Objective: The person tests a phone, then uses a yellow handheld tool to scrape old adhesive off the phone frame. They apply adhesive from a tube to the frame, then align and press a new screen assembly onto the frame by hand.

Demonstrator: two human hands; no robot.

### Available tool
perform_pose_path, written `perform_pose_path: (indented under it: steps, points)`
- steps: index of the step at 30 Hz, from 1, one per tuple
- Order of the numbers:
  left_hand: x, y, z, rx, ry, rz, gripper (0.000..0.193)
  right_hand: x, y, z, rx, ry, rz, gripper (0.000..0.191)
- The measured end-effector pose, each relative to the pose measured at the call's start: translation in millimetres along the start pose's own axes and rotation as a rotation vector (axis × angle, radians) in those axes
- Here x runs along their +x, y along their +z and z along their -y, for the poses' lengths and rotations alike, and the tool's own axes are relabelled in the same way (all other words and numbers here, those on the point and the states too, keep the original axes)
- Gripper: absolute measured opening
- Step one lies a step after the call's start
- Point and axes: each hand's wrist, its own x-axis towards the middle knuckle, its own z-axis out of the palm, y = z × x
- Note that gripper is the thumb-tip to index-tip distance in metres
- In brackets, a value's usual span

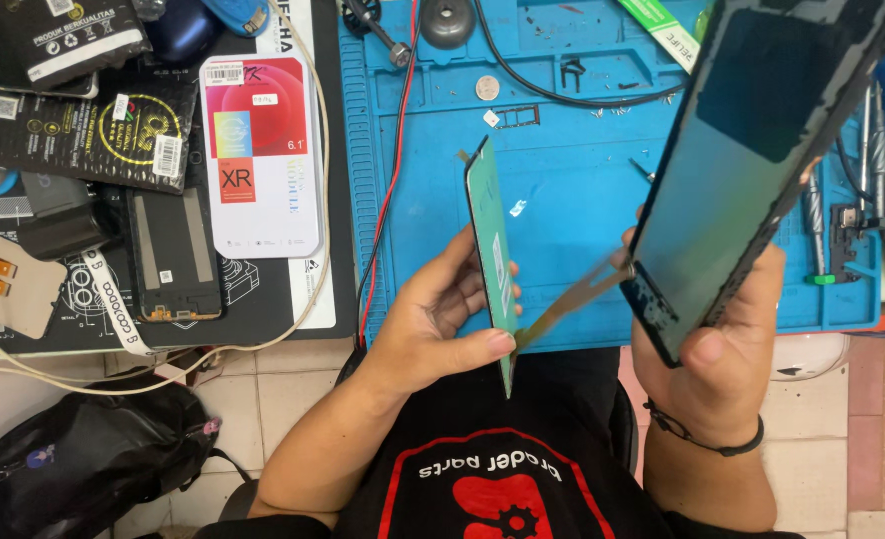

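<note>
Left hand (441,324): grip clamped on a thin green-backed display panel (492,260), held edge-on and near upright above the person's lap, thumb along one face, fingers on the other. Right hand (717,344): grip closed around the lower end of a dark phone body (752,140), tilted so its upper end leans away to the right, thumb on the near face by the bottom edge; a dark cord bracelet (707,439) at the wrist. A flat amber ribbon cable (572,299) runs between panel and phone body, joining the two, which are held just apart. Beneath both: a blue work mat (562,180) on the surface, carrying a coin (487,88), a small tray frame (517,117), a black cable (562,95) and metal tools (872,140) along its right side. Red wire (393,170) along the mat's left edge. Left of the mat: a white and red parts box (260,155), black foil pouches (83,130), a dark phone frame (175,255) lying flat. Black bag (73,464) on the tiled floor (293,399) at lower left.
</note>
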Motion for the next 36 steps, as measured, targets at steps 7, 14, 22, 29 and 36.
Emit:
perform_pose_path:
  steps: [7,14,22,29,36]
  points:
    - [-10,-12,-16,-0.269,-0.057,-0.135,0.068,13,-22,20,0.108,0.156,0.027,0.062]
    - [-31,-30,-56,-0.367,0.107,-0.348,0.071,52,-64,11,0.159,0.98,0.132,0.084]
    - [-35,-34,-73,-0.303,0.239,-0.451,0.073,79,-74,-23,-0.297,1.358,-0.026,0.057]
    - [-26,-29,-78,-0.154,0.243,-0.51,0.054,72,-65,0,-0.774,1.005,0.166,0.056]
    - [-13,-9,-59,-0.254,0.116,-0.561,0.044,54,-36,26,-1.415,0.71,0.352,0.055]
